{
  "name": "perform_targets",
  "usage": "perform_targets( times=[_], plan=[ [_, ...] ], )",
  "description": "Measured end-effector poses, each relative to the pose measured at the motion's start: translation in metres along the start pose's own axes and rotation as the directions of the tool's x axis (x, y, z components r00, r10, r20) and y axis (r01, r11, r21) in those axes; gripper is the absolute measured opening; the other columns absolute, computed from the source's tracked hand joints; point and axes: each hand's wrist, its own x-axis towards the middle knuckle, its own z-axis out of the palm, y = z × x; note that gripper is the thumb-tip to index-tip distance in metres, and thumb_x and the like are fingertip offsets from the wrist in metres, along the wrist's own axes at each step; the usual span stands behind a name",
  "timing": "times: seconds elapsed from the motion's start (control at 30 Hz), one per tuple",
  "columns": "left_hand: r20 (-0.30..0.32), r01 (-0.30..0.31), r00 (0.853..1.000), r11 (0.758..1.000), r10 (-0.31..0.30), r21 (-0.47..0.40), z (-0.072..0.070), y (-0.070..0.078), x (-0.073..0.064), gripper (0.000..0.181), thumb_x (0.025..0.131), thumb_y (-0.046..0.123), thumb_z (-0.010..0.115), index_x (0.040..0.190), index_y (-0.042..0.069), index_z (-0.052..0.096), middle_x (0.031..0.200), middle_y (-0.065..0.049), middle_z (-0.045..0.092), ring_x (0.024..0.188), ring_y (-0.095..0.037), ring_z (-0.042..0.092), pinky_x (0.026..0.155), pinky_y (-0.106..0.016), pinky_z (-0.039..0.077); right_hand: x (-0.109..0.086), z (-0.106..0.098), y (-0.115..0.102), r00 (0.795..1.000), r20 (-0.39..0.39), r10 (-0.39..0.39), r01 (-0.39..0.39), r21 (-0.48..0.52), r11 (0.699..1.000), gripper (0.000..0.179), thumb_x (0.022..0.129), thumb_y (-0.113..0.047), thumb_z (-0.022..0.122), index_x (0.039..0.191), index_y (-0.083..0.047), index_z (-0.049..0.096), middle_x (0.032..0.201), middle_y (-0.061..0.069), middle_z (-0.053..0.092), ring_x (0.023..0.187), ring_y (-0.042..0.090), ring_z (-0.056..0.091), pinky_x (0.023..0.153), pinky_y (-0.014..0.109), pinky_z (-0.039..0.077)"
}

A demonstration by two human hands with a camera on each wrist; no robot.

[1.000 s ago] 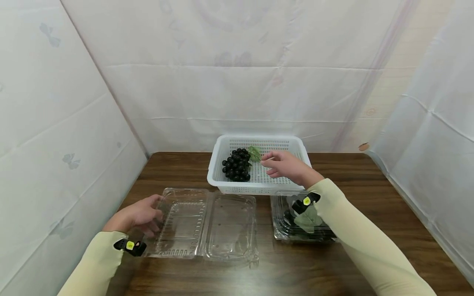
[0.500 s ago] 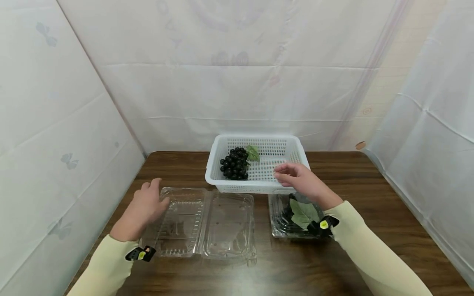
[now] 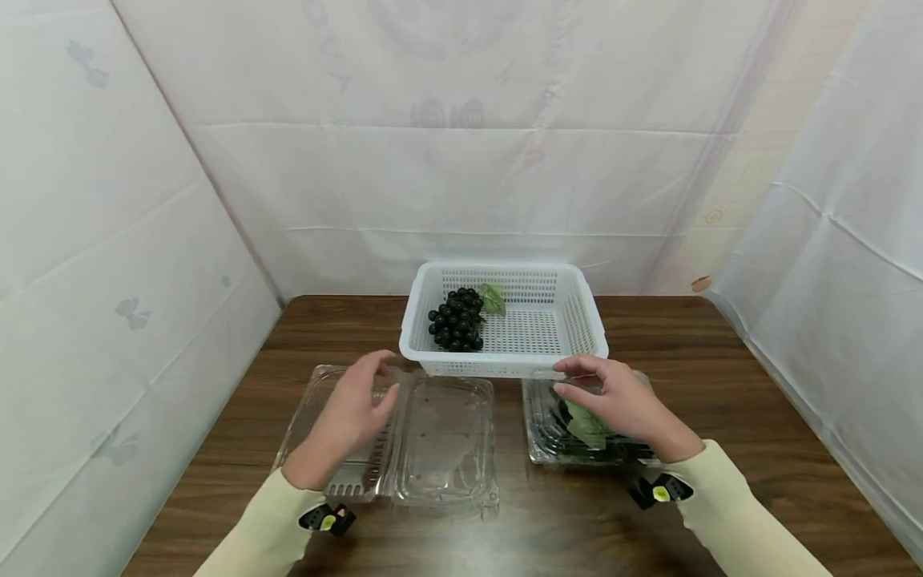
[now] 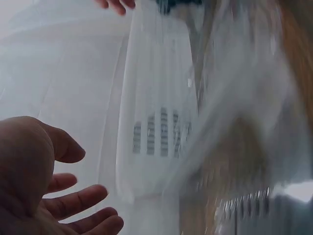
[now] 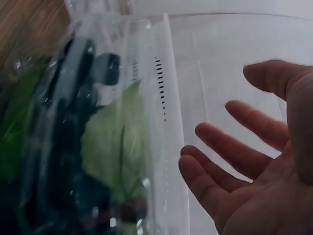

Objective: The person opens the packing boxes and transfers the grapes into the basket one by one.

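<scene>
My left hand [image 3: 353,413] hovers above the left half of an opened clear plastic clamshell box [image 3: 443,441], fingers relaxed and holding nothing. In the left wrist view its fingers [image 4: 80,200] are spread beside the blurred basket. My right hand [image 3: 616,401] is over a second clamshell box [image 3: 541,437], which is closed over dark grapes and a green leaf [image 3: 587,425]. The right wrist view shows that hand's fingers [image 5: 234,147] apart, with nothing in them. Whether either hand touches a box cannot be told.
Behind the boxes stands a white perforated basket [image 3: 505,365]. A bunch of black grapes [image 3: 456,322] with a green leaf [image 3: 493,299] lies in its left part. Pale sheets hang at the back and both sides of the wooden table [image 3: 346,328].
My left hand has lifted from the open box's left edge and moved right over it. My right hand has drawn back from above the basket to the closed box. The grape bunch stays put.
</scene>
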Motion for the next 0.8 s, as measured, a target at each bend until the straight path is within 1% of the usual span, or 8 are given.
perform_targets(
  times=[0.1,0.23,0.33,0.43,0.53,0.63,0.73,0.8],
  plan=[
    [0.062,0.025,0.998,0.996,-0.020,-0.086,0.010,0.011,-0.001,0.040,0.098,0.012,0.066,0.136,0.002,0.057,0.118,-0.016,0.069,0.108,-0.033,0.067,0.091,-0.050,0.057,-0.010,0.002,0.001,0.997,-0.040,-0.059,0.054,-0.103,0.993,0.040,0.097,-0.039,0.071,0.128,-0.013,0.070,0.131,0.006,0.070,0.120,0.030,0.068,0.097,0.053,0.056],
    [0.131,0.057,0.991,0.981,-0.033,-0.184,0.021,0.024,-0.001,0.033,0.099,0.010,0.066,0.131,0.006,0.062,0.116,-0.013,0.071,0.106,-0.028,0.069,0.093,-0.047,0.057,-0.019,0.008,0.005,0.983,-0.077,-0.165,0.146,-0.205,0.968,0.035,0.094,-0.034,0.076,0.123,-0.015,0.073,0.134,0.004,0.069,0.121,0.026,0.067,0.095,0.052,0.057],
    [0.171,0.067,0.985,0.970,-0.027,-0.233,0.029,0.033,-0.002,0.030,0.099,0.008,0.066,0.129,0.007,0.064,0.114,-0.012,0.071,0.103,-0.024,0.069,0.093,-0.046,0.057,-0.023,0.011,0.007,0.976,-0.063,-0.206,0.184,-0.252,0.950,0.035,0.093,-0.034,0.077,0.122,-0.015,0.073,0.134,0.006,0.068,0.124,0.026,0.065,0.097,0.051,0.056],
    [0.214,0.072,0.977,0.957,-0.010,-0.283,0.037,0.041,-0.001,0.028,0.100,0.008,0.064,0.127,0.007,0.064,0.113,-0.012,0.071,0.101,-0.021,0.069,0.091,-0.042,0.058,-0.027,0.012,0.008,0.979,-0.028,-0.204,0.188,-0.278,0.942,0.041,0.091,-0.040,0.078,0.123,-0.015,0.072,0.137,0.006,0.066,0.127,0.028,0.062,0.100,0.053,0.054],
    [0.263,0.070,0.964,0.943,0.019,-0.324,0.045,0.047,0.000,0.026,0.101,0.009,0.062,0.127,0.007,0.064,0.113,-0.011,0.071,0.102,-0.020,0.068,0.090,-0.037,0.058,-0.030,0.013,0.010,0.980,0.011,-0.199,0.192,-0.317,0.929,0.048,0.088,-0.049,0.078,0.124,-0.017,0.072,0.141,0.004,0.062,0.130,0.029,0.060,0.100,0.053,0.054],
    [0.317,0.071,0.947,0.931,0.050,-0.358,0.055,0.053,0.001,0.025,0.103,0.012,0.060,0.127,0.005,0.064,0.113,-0.009,0.071,0.102,-0.019,0.068,0.088,-0.032,0.057,-0.035,0.014,0.011,0.979,0.050,-0.197,0.202,-0.350,0.915,0.053,0.085,-0.054,0.080,0.125,-0.020,0.071,0.145,0.005,0.058,0.133,0.029,0.057,0.099,0.052,0.054],
    [0.372,0.086,0.926,0.921,0.067,-0.380,0.062,0.057,0.003,0.027,0.104,0.015,0.059,0.128,0.003,0.064,0.112,-0.006,0.071,0.102,-0.019,0.067,0.086,-0.031,0.056,-0.037,0.017,0.012,0.975,0.077,-0.209,0.223,-0.389,0.894,0.054,0.083,-0.052,0.083,0.125,-0.020,0.071,0.148,0.008,0.056,0.135,0.030,0.055,0.099,0.050,0.055],
    [0.404,0.106,0.912,0.915,0.067,-0.391,0.066,0.059,0.004,0.028,0.105,0.016,0.058,0.129,0.003,0.064,0.112,-0.004,0.070,0.101,-0.018,0.066,0.085,-0.031,0.055,-0.038,0.019,0.011,0.972,0.089,-0.219,0.236,-0.417,0.878,0.057,0.080,-0.050,0.085,0.126,-0.020,0.071,0.148,0.009,0.055,0.136,0.030,0.054,0.099,0.049,0.055]
  ],
)
